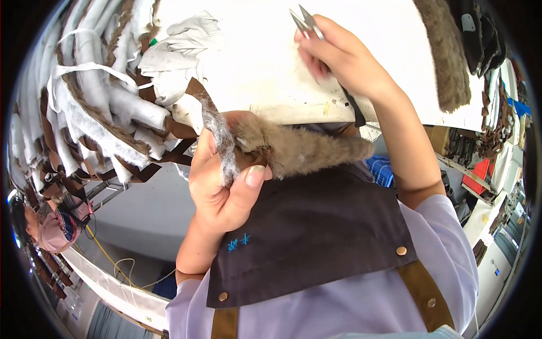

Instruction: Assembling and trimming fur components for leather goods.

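Note:
My left hand (217, 198) is closed round one end of a brown fur piece (319, 150), thumb on top, just off the table's near edge. The fur tapers away to the right in front of my apron. From the same grip a narrow brown strip (197, 90) sticks up, with grey fluffy fibre (223, 135) clinging along it. Over the white table my right hand (347, 59) is closed on a pair of thread snips (307, 25). Their blades point away and stand slightly apart. The snips' handle is mostly hidden by my fingers.
White padded strips with brown fur edges (90, 101) are heaped at the left. Crumpled white cloth (180, 48) lies beside them on the white table (254, 62). A long fur strip (446, 56) lies at the right. A blue crate (381, 169) stands below; another person (53, 231) is at far left.

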